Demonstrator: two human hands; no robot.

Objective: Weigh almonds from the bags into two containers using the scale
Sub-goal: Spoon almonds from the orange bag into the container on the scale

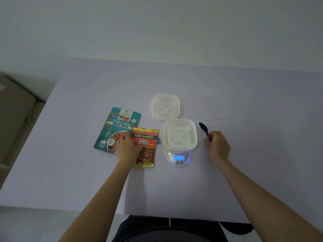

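While both bags lie flat on the table [104,189], no almonds have yet reached either container. Salted almonds bag [146,151], orange, sits just left of the scale [178,158]; roasted almonds bag [118,126], teal, lies touching it on the left and reaches farther back. My left hand [126,149] rests across the seam between them, fingers nearly straight, pressing rather than gripping. First container [180,134], slotted and empty, stands on the scale, whose lit display seems to read zero. Second container [166,106] waits just beyond it, a clear lid [213,107] well to the right. My right hand [217,145] is curled round the handle of a dark spoon [203,128], bowl pointing away, close beside the first container.

Hazards, as I judge them: the spoon hand brushing the container and disturbing the zero; a one-handed lift dragging the neighbouring bag; a fast pour overshooting the weight or scattering almonds.
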